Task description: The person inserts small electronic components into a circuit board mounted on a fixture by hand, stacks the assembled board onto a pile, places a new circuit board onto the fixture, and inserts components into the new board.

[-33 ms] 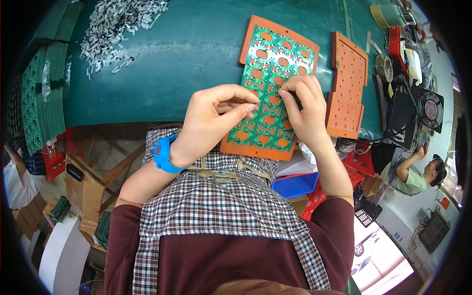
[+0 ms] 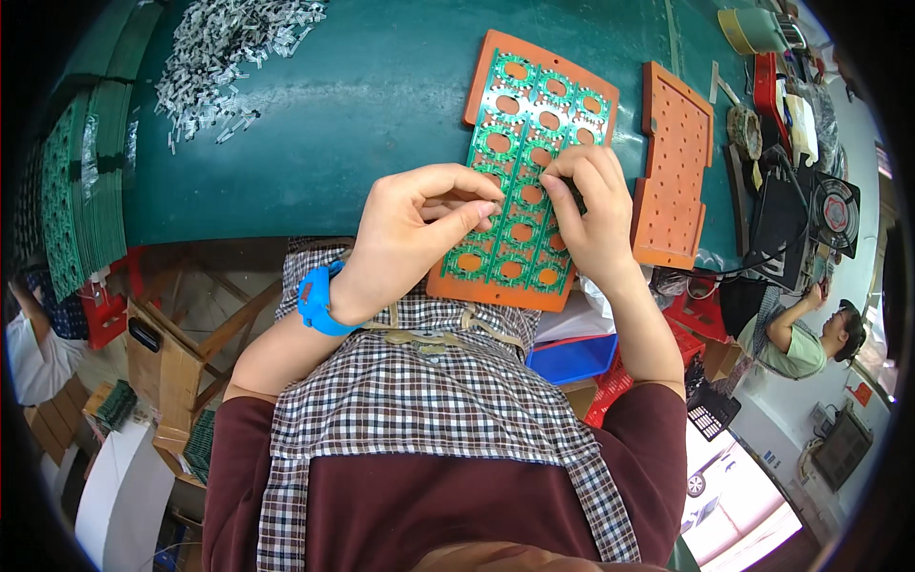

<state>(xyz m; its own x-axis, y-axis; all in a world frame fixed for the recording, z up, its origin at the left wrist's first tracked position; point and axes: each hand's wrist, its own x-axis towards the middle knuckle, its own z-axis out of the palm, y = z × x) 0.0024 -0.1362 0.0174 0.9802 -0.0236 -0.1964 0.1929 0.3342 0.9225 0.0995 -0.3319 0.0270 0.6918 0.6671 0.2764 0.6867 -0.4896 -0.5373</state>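
A green circuit board panel point(image 2: 512, 174) with rows of round cut-outs lies on an orange tray point(image 2: 477, 91), slanted at the edge of the table. My left hand point(image 2: 410, 217), a blue band on its wrist, is over the panel's left side, thumb and forefinger closed in a pinch. Over the right side, my right hand point(image 2: 593, 205) also pinches, its fingertips close to the board's middle cut-outs. Whatever is between the fingertips of either hand is too small or hidden to make out.
A heap of small clear and dark parts point(image 2: 214, 62) lies at the far left of the green table point(image 2: 362, 105). Stacked green panels point(image 2: 81, 191) stand at the left edge. A second orange tray point(image 2: 677, 162) lies to the right, before tools and a fan point(image 2: 835, 214). Another person point(image 2: 799, 343) sits at right.
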